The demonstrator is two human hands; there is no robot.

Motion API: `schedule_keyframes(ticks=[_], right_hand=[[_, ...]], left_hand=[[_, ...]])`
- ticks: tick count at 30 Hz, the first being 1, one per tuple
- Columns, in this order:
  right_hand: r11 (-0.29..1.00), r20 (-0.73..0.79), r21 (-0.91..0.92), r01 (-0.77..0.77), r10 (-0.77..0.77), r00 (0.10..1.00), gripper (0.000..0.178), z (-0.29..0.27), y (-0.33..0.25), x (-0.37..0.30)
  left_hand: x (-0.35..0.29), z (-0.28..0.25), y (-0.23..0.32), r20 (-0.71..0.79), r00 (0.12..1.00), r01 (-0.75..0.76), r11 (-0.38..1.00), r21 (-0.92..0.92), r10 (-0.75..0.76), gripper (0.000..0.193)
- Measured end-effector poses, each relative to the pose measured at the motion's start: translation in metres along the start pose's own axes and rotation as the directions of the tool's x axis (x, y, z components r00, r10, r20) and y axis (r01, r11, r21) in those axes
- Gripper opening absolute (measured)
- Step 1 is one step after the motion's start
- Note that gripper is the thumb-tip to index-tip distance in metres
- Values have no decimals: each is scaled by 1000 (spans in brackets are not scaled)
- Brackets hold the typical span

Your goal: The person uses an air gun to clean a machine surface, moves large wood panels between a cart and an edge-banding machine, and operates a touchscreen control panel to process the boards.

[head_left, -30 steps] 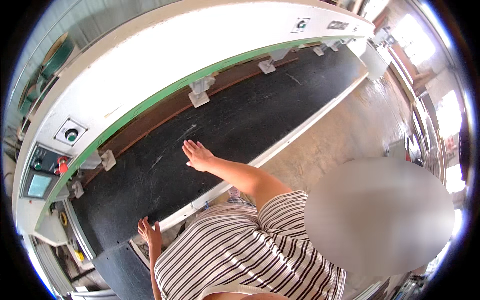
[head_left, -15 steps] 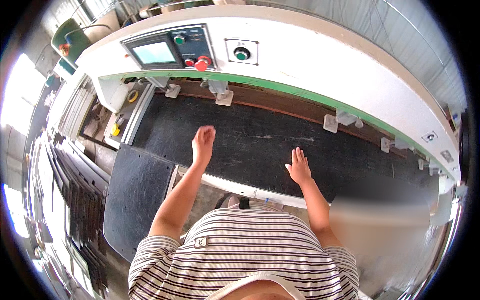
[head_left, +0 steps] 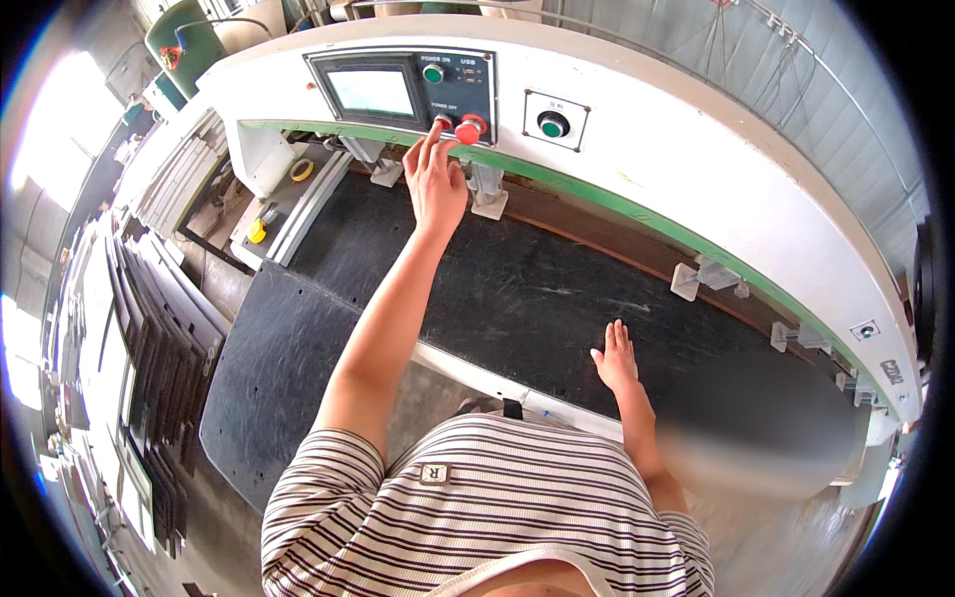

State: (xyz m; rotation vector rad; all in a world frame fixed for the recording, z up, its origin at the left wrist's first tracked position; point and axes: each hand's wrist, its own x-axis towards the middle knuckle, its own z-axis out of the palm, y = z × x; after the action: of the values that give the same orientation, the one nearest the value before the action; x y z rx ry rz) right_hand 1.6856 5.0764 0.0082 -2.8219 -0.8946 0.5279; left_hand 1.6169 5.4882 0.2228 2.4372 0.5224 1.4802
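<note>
My left hand (head_left: pixel 436 191) is raised to the dark control panel (head_left: pixel 479 98) on the white machine. Its index fingertip is at a small red button (head_left: pixel 442 120), partly covering it; the other fingers are extended and hold nothing. Just right of that fingertip sits a larger red mushroom button (head_left: pixel 469 129). A lit screen (head_left: pixel 370 93) and a green button (head_left: pixel 433 74) share the panel. My right hand (head_left: pixel 618 366) lies palm down on the black work table (head_left: pixel 537 298), fingers stretched, grasping nothing.
The machine's white beam (head_left: pixel 686 149) spans the far side, with pale clamp pads (head_left: pixel 684 282) below it. At the right of the panel is a green-centred knob (head_left: pixel 552 123). Stacked flat boards (head_left: pixel 164 328) stand at left. A yellow tape roll (head_left: pixel 301 170) lies on a side shelf.
My left hand has moved up and away from above the table to the control panel. The right hand stays on the table top. The view has shifted leftward.
</note>
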Motion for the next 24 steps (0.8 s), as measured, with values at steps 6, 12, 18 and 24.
schedule_keyframes(ticks=[6, 12, 18, 24], right_hand=[[999, 18, -35, -7, 8, 1000, 75, -4, -6, -1], [999, 24, -53, 11, -10, 1000, 75, 0, 2, 1], [999, 21, -24, 20, -20, 1000, 76, -5, -8, 0], [999, 45, 5, 45, -45, 998, 79, -3, 7, 6]], left_hand=[[-3, 6, 2, 74, 995, 51, 988, 144, -63, 47], [-12, -6, -2, 51, 999, 14, 996, 89, -19, 35], [-29, -21, -2, 49, 999, 17, 999, 36, -18, 32], [-120, -27, -22, 293, 954, 92, 993, -72, -68, 27]])
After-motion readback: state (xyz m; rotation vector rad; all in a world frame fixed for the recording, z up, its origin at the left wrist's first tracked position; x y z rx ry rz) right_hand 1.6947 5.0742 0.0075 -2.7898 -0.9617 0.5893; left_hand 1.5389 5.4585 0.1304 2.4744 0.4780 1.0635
